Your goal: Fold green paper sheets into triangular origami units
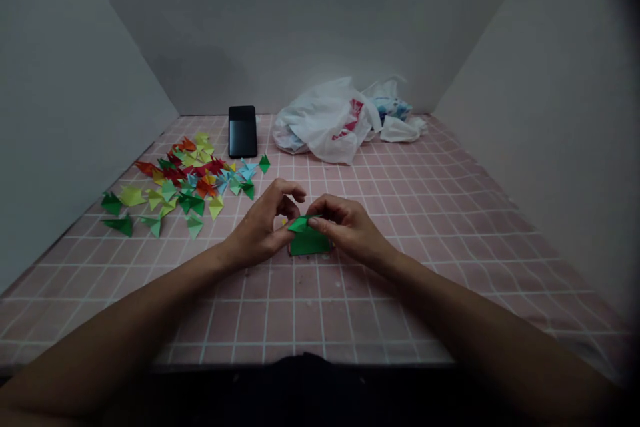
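Observation:
In front of me a small folded piece of green origami paper (299, 224) is held up between both hands. My right hand (350, 227) pinches its right side between thumb and fingers. The thumb of my left hand (265, 223) meets the left corner, with curled fingers behind; the index finger arches above, off the paper. Directly below lies flat green paper (310, 244), on the table or on a low pile; its upper part is hidden by the folded piece. A tiny yellow bit (285, 221) shows beside the left thumb.
Many folded paper pieces (187, 173) in red, orange, yellow, green and blue are spread at the left. A black phone (243, 132) lies behind them. White plastic bags (325, 120) sit at the back of the pink checked tablecloth (450, 213). Pale walls enclose three sides.

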Motion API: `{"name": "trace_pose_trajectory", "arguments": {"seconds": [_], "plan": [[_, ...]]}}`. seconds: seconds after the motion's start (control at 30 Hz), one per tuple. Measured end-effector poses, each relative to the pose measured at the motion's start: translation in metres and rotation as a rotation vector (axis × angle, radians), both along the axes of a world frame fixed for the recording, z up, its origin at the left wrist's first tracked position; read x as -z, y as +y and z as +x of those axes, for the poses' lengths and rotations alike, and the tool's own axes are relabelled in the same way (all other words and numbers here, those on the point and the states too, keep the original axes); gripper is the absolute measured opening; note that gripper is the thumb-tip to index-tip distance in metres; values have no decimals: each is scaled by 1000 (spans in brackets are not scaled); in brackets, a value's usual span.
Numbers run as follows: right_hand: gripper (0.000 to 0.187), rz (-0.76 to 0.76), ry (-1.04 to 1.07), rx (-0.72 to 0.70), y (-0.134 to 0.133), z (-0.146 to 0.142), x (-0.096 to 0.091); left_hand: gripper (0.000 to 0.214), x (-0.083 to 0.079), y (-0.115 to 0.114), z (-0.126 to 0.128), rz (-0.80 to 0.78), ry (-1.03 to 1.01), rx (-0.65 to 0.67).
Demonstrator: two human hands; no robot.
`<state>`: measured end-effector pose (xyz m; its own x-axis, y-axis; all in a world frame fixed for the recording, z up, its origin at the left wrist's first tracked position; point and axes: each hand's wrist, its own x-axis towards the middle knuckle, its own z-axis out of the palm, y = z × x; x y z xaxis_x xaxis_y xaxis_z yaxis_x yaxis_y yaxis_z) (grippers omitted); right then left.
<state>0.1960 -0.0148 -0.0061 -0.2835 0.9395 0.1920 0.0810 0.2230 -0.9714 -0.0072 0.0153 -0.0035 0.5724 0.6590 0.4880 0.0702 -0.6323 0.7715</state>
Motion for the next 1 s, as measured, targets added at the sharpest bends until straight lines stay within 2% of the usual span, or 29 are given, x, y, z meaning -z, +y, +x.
{"name": "trace_pose_trajectory", "arguments": {"seconds": [0.13,0.23,0.5,0.63,0.73,0.83,1.0], "plan": [[15,-164,61,-69,0,-2,3,36,-1,2,0,-204,-79,11],[17,-249,107,-115,-1,-4,5,34,-1,2,1,-268,-114,14],[10,-235,120,-155,-2,-9,11,23,-2,-5,4,-43,-95,-26],[16,-247,170,-92,-7,-13,11,23,-1,-7,4,-118,-183,-13],[12,-281,240,18,-9,-14,11,21,0,-7,4,-196,-241,-77],[14,-310,339,118,-9,-15,11,18,2,-6,3,-165,-214,-153],[21,-357,426,132,-9,-15,12,21,10,-4,5,-91,-140,-96]]}}
